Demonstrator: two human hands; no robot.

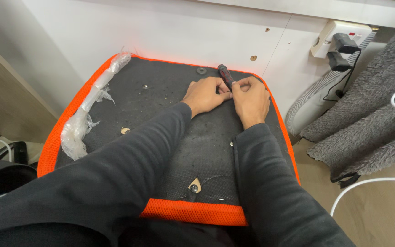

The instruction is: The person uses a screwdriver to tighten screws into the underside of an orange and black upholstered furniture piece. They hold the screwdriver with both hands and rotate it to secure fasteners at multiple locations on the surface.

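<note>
Screwdriver [225, 75] work was in hand near the seat base's [161, 114] far edge, left hand [203, 94] and right hand [251, 98] pinching its shaft together; steady downward pressure seemed needed next.

A single head-mounted camera supplies the only view. It looks steeply downward and forward from above the person's shoulders, along both dark sleeves toward the left hand [205, 94] and right hand [251, 98]. The upturned seat pad [170, 137] fills the near and middle field at close range. The white wall [161, 32] closes the far edge; the floor [380, 215] appears lower right.
</note>
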